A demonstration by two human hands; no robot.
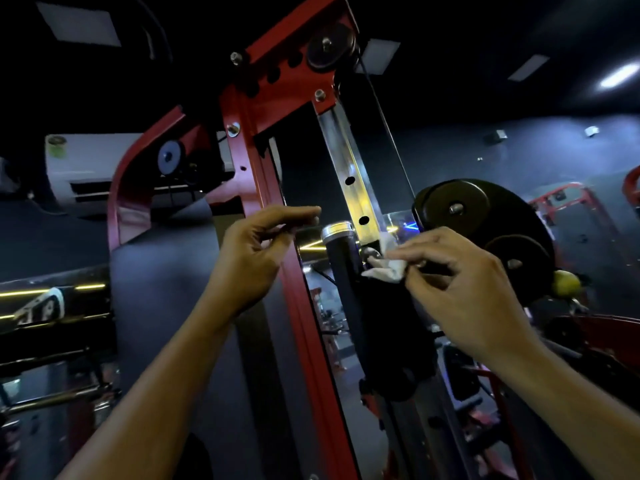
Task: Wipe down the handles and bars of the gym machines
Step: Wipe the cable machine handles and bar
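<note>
right hand [460, 292]: pinches white cloth [386, 268] against black handle [343, 271], centre frame
left hand [256, 258]: loosely curled, empty, left of handle

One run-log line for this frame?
stage: wiping | right hand: pinches white wipe at black handle | left hand: holds nothing, off red frame

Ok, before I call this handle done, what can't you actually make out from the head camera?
- Lower end of the black handle: lost in shadow, behind the dark carriage.
- Where the white wipe touches: the right hand covers part of it.
- Left hand: fingertips pinched together; too dim to tell if they hold anything.
- Any dirt or wetness on the chrome rail: glare.
</note>
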